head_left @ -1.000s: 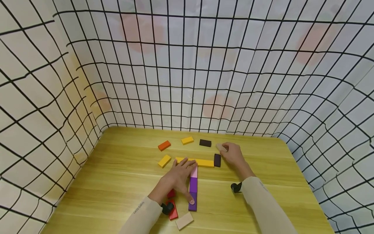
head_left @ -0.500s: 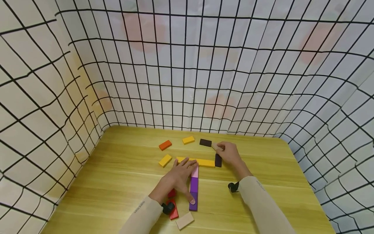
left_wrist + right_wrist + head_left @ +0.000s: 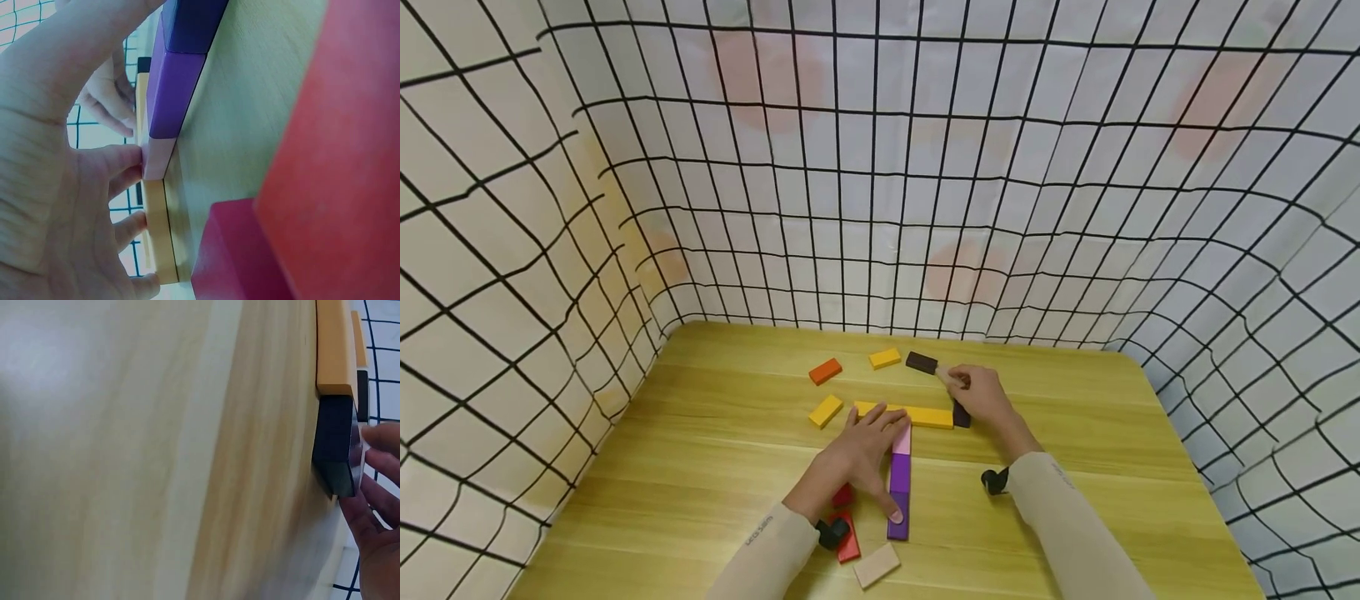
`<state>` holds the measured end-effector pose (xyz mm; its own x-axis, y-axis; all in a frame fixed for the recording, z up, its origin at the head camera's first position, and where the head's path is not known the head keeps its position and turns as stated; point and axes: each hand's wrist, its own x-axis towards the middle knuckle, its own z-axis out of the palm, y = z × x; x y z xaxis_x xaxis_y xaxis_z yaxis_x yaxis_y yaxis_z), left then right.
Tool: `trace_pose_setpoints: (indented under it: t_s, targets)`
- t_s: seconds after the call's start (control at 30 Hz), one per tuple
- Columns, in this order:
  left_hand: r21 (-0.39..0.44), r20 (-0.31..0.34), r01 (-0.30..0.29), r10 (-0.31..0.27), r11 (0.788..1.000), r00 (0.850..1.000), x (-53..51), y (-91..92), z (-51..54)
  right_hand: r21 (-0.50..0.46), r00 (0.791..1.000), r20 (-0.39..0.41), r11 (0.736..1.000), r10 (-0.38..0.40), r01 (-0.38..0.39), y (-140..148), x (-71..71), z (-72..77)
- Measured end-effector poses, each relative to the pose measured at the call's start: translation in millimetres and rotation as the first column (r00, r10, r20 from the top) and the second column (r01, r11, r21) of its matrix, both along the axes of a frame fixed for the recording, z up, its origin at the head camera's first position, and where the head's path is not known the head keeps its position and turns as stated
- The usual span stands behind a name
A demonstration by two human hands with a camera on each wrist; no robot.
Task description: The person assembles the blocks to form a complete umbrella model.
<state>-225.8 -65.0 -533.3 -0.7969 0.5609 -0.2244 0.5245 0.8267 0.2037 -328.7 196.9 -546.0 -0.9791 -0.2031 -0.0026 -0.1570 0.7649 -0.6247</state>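
Observation:
My left hand (image 3: 859, 457) is spread over a T of blocks. Its fingertips touch the yellow row (image 3: 928, 417) and its thumb rests on the dark purple block (image 3: 897, 527). A brighter purple block (image 3: 900, 473) and a pink block (image 3: 902, 437) continue up that column. My right hand (image 3: 988, 395) pinches a beige block (image 3: 945, 375), partly hidden by the fingers. Just under that hand, a black block (image 3: 334, 434) stands against the right end of the yellow row. Another black block (image 3: 921, 362) lies at the beige block's left end.
Behind the T lie an orange block (image 3: 825, 371) and two yellow blocks, one farther back (image 3: 884, 358). By my left wrist are a red block (image 3: 847, 537), a darker red one (image 3: 842, 496) and a beige block (image 3: 877, 566). Black wire mesh (image 3: 895, 200) surrounds the wooden table (image 3: 1060, 400).
My right hand has moved left with the beige block, which now meets the far black block. That black block has shifted slightly left and turned. My left hand stays in place.

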Motion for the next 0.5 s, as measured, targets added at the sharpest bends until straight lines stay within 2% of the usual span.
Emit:
trace_pose_setpoints:
  t_s: [0.13,0.3,0.5]
  targets:
    - [0.000,0.000,0.001,-0.001,1.000,1.000,0.1,-0.4,0.8,-0.005,0.999,-0.011,1.000,0.031,-0.031,1.1,6.5,3.4]
    - [0.001,0.007,0.005,-0.005,1.000,1.000,0.2,-0.4,1.3,0.057,0.989,-0.060,0.990,0.133,-0.130,6.1,15.9,4.6]
    - [0.002,0.012,0.003,-0.003,1.000,1.000,0.5,0.6,2.0,0.123,0.978,-0.031,0.972,0.204,-0.199,12.6,25.7,2.2]
